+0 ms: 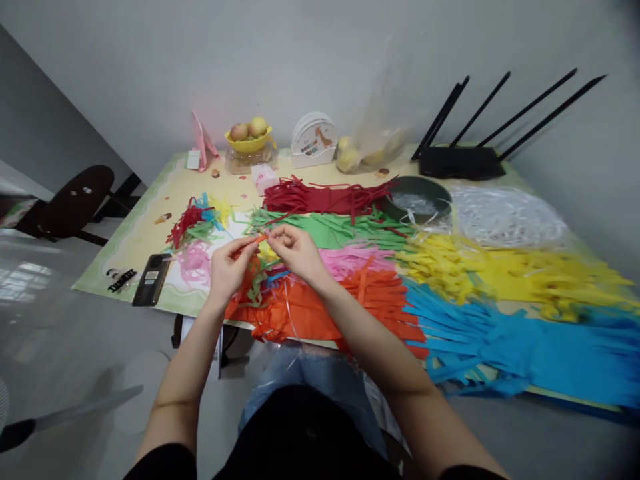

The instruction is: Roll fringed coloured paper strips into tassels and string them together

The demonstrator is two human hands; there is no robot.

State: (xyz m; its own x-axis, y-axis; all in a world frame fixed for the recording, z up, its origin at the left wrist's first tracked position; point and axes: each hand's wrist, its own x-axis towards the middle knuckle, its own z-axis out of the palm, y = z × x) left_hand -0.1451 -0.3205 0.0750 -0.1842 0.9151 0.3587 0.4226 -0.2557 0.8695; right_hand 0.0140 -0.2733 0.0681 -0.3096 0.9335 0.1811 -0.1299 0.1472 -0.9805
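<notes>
My left hand (231, 265) and my right hand (296, 253) meet over the near left part of the table, fingertips pinched close together. Between them is a small piece of orange strip (261, 239), gripped from both sides. Under and around the hands lie fringed sheets: orange (310, 310), pink (350, 261), green (325, 230) and dark red (325, 199). To the left of my left hand rests a bunch of mixed coloured strips (193, 223), with pink strips (194, 262) below it. My fingers partly hide the strips beneath them.
Yellow (520, 273) and blue (540, 350) fringed sheets spread to the right, the blue over the front edge. Behind them are a dark bowl (420, 200), a white string bundle (505, 217) and a black router (457, 163). A phone (151, 280) lies at the left edge; a fruit basket (250, 141) stands at the back.
</notes>
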